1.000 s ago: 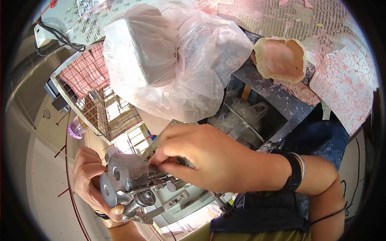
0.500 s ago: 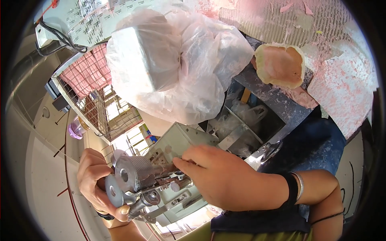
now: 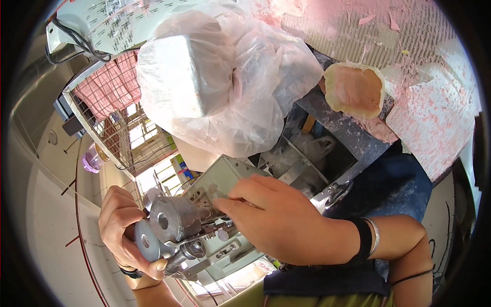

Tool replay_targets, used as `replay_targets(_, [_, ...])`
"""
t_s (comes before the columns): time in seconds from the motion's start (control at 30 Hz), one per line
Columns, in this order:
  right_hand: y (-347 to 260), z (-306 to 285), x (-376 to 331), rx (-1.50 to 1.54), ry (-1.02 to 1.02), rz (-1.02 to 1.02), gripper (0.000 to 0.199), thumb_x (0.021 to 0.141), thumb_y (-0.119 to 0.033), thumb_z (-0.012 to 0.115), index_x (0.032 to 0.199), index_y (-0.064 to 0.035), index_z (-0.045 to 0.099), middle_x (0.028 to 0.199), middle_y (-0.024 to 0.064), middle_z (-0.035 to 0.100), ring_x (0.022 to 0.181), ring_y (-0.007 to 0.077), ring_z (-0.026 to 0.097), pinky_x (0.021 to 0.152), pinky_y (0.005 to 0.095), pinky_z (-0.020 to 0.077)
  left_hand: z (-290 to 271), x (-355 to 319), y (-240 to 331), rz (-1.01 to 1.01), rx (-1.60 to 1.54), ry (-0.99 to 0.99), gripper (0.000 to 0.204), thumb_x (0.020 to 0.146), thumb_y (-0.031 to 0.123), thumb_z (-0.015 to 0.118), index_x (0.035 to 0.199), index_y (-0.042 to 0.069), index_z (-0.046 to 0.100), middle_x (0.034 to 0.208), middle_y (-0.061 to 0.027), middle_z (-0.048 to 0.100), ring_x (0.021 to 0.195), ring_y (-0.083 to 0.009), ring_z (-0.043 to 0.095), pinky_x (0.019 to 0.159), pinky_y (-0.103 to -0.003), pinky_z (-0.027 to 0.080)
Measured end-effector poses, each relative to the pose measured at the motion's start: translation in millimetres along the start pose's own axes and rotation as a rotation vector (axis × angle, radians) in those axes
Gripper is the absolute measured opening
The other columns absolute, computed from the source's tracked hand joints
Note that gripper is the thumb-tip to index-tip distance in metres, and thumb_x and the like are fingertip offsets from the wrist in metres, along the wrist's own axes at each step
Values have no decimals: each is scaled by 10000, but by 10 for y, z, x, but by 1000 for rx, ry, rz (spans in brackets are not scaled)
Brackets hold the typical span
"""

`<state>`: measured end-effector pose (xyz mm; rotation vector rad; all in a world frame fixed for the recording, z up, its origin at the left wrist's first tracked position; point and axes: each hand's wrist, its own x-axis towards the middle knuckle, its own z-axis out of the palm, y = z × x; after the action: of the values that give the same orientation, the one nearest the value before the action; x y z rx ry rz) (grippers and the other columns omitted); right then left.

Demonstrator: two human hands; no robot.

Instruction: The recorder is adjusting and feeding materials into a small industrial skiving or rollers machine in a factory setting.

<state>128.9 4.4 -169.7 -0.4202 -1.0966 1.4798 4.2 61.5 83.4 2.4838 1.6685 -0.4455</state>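
Several left fingers (image 3: pixel 121 217) are gripping the eight-o'clock disc (image 3: pixel 143 234), ideally bracing firmly. Whether right fingers (image 3: pixel 232 209) are gripping is unclear.

From here I am seeing a silver roller (image 3: pixel 185 217) with cross-hatched knurling, pale-green machine housing (image 3: pixel 225 174), whitish plastic bag (image 3: pixel 255 84) and ribbed tan cardboard (image 3: pixel 342 38) dusted pink.

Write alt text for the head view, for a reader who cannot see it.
A person's left hand holds metal rollers on a pale green machine; the right hand is close by. Beyond are a translucent plastic bag and a shallow pinkish dish.
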Motion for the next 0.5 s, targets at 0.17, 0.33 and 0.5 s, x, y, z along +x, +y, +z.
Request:
replay_targets(0.17, [14,-12,112,111,29,-82,258,815,-63,739,1064,-24,684,970,82,616,868,260,644,731,360,538,0,4,49,-33,38,-5,752,626,722,784,814,30,558,721,-46,419,672,-210,402,593,-355,308])
replay_targets(0.33, [48,16,150,82,33,-147,251,797,-73,754,1027,-22,667,977,82,615,864,272,633,738,371,537,10,10,66,-36,53,5,761,640,742,768,809,32,555,712,-43,419,670,-213,411,595,-355,313])
replay_targets(0.5, [291,74,260,192,8,-334,223,779,-41,740,975,-27,635,977,79,608,849,273,621,737,395,529,22,4,54,-25,37,18,761,639,741,769,812,31,557,712,-45,423,670,-218,414,597,-355,311])
